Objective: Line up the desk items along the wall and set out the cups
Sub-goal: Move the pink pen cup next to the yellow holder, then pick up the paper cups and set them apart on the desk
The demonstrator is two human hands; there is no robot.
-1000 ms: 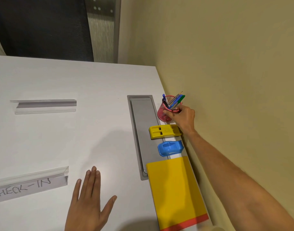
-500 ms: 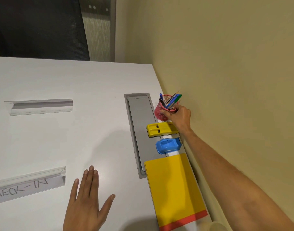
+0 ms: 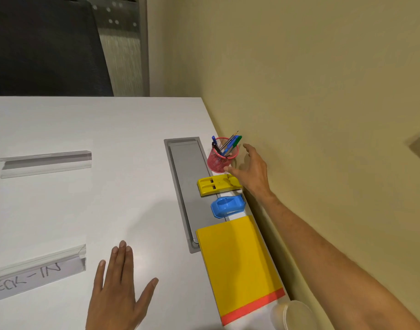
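Note:
A red mesh pen cup [image 3: 219, 160] with several pens stands upright by the wall at the far end of a row. Behind it toward me lie a yellow hole punch [image 3: 216, 184], a blue stapler [image 3: 227, 206] and a yellow notebook with a red strip [image 3: 237, 263]. My right hand [image 3: 250, 170] hovers open just right of the pen cup, fingers spread, thumb near its base, holding nothing. My left hand [image 3: 119, 291] lies flat and open on the white desk [image 3: 109, 129]. A clear plastic cup [image 3: 291, 315] shows at the bottom edge under my right forearm.
A grey cable tray lid [image 3: 187, 186] runs along the desk left of the row. Two clear acrylic sign holders lie at the left, one plain [image 3: 43, 163], one reading "CHECK-IN" [image 3: 35, 275]. A dark chair [image 3: 42, 46] stands beyond the far edge. The yellow wall borders the right.
My right hand has let go of the pen cup and opened, drawing slightly away toward the wall. The cup stays standing by the wall. My left hand has not moved.

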